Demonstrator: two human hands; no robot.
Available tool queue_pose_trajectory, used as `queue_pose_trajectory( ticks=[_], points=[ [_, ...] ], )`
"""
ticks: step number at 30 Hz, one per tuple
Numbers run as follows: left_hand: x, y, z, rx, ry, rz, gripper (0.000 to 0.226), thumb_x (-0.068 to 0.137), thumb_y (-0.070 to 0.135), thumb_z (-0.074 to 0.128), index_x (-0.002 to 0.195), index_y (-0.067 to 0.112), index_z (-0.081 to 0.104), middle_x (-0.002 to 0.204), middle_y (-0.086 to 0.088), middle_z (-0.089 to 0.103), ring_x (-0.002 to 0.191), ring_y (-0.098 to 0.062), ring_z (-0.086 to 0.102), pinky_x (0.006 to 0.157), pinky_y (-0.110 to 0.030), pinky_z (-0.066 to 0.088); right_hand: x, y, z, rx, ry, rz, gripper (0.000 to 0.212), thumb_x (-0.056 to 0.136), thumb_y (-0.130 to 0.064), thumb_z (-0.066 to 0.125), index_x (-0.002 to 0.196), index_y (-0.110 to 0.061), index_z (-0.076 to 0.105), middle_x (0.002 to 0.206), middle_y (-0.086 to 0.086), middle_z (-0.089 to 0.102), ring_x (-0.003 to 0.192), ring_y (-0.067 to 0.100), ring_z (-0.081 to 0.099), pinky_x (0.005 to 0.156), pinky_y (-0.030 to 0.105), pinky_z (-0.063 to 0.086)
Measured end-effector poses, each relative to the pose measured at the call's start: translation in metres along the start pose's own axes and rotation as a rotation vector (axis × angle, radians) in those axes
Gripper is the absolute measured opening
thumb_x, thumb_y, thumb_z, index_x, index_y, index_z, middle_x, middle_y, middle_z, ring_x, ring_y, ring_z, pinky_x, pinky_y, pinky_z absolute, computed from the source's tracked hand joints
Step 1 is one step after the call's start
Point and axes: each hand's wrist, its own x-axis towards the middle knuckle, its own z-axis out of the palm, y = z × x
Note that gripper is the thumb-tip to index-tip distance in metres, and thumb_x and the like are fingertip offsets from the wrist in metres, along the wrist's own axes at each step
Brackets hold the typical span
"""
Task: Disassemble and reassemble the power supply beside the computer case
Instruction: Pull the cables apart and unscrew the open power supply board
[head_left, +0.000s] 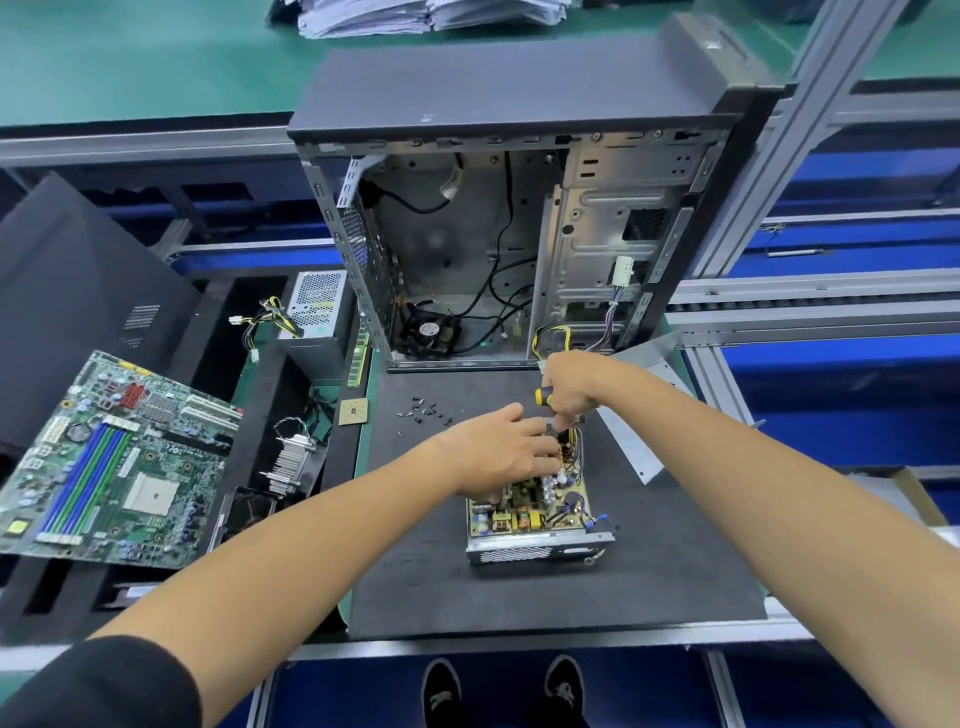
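The left hand rests on the opened supply on the worktop, while the right hand, just beyond it, grips a screwdriver pointing down into the far end.

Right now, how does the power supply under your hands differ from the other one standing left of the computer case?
The power supply on the mat has its cover off, so its circuit board shows; the second power supply is closed in its perforated metal shell. The open one lies flat on the dark mat, with the left hand resting on it; the closed one is untouched. Both trail yellow and black wires.
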Motion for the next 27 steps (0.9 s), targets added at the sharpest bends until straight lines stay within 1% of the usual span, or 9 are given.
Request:
queue_pose_trajectory(
  ticks=[4,7,9,12,15,19,23,25,27],
  points=[
    [0.007,0.003,-0.022,-0.305,-0.001,-0.044,0.076,0.066,0.023,0.061,0.138,0.026,0.039,0.135,0.003,0.041,0.122,-0.019,0.029,0.090,-0.034,0.027,-0.010,0.008,0.007,0.178,0.069,0.032,0.017,0.084,-0.009,0.062,0.070,-0.008,0.051,0.065,0.007,0.049,0.063,0.023,0.042,0.047,0.025,0.031],
    [0.022,0.006,-0.041,-0.584,-0.012,-0.096,0.061,0.071,0.009,0.055,0.131,0.021,0.051,0.126,0.002,0.055,0.123,-0.019,0.038,0.094,-0.036,0.034,-0.020,0.011,0.011,0.181,0.149,0.049,0.030,0.083,-0.006,0.057,0.060,-0.012,0.038,0.059,0.004,0.039,0.068,0.024,0.038,0.043,0.025,0.027],
    [0.032,0.012,-0.044,-0.614,-0.044,-0.070,0.052,0.079,0.004,0.052,0.129,0.018,0.054,0.128,0.001,0.056,0.121,-0.021,0.044,0.099,-0.038,0.038,-0.027,0.015,0.012,0.215,0.219,0.063,0.031,0.080,-0.012,0.063,0.060,-0.012,0.038,0.060,0.004,0.038,0.068,0.024,0.038,0.043,0.025,0.028],
    [0.045,0.027,-0.038,-0.580,-0.129,0.007,0.046,0.085,0.011,0.058,0.130,0.022,0.054,0.129,0.002,0.055,0.114,-0.022,0.045,0.098,-0.039,0.036,-0.038,0.018,0.013,0.311,0.260,0.057,0.028,0.080,-0.013,0.061,0.062,-0.011,0.039,0.064,0.007,0.044,0.065,0.025,0.040,0.045,0.025,0.030],
    [0.054,0.038,-0.030,-0.504,-0.169,0.056,0.044,0.087,0.018,0.059,0.129,0.030,0.054,0.124,0.006,0.060,0.111,-0.020,0.042,0.093,-0.038,0.035,-0.048,0.014,0.015,0.338,0.198,0.008,0.025,0.080,-0.017,0.062,0.064,-0.010,0.044,0.065,0.011,0.053,0.055,0.025,0.046,0.045,0.023,0.035],
    [0.060,0.043,-0.023,-0.565,-0.158,0.024,0.041,0.088,0.017,0.055,0.127,0.027,0.056,0.119,0.003,0.063,0.109,-0.022,0.043,0.086,-0.030,0.028,-0.054,0.014,0.023,0.385,0.040,0.007,0.009,0.080,-0.010,0.062,0.074,-0.003,0.063,0.057,0.006,0.065,0.036,0.015,0.048,0.034,0.013,0.033],
    [0.063,0.046,-0.018,-0.529,-0.183,0.010,0.044,0.085,0.012,0.053,0.127,0.026,0.055,0.123,-0.002,0.057,0.123,-0.023,0.040,0.097,-0.034,0.029,-0.050,0.019,0.041,0.433,-0.228,0.067,0.010,0.084,0.000,0.057,0.091,0.003,0.064,0.068,0.016,0.059,0.045,0.019,0.043,0.041,0.018,0.032],
    [0.062,0.047,-0.018,-0.544,-0.184,-0.007,0.044,0.082,0.009,0.053,0.122,0.027,0.057,0.126,0.001,0.056,0.124,-0.020,0.038,0.089,-0.034,0.025,-0.047,0.024,0.049,0.418,-0.329,0.093,0.010,0.088,0.000,0.053,0.096,0.001,0.058,0.066,0.015,0.052,0.048,0.018,0.040,0.041,0.018,0.030],
    [0.061,0.047,-0.020,-0.534,-0.166,-0.002,0.043,0.079,0.007,0.053,0.117,0.025,0.059,0.124,0.000,0.054,0.121,-0.020,0.039,0.086,-0.036,0.026,-0.043,0.030,0.055,0.411,-0.347,0.125,0.012,0.090,-0.002,0.050,0.098,0.000,0.058,0.067,0.014,0.051,0.050,0.018,0.040,0.044,0.020,0.031]
  ],
)
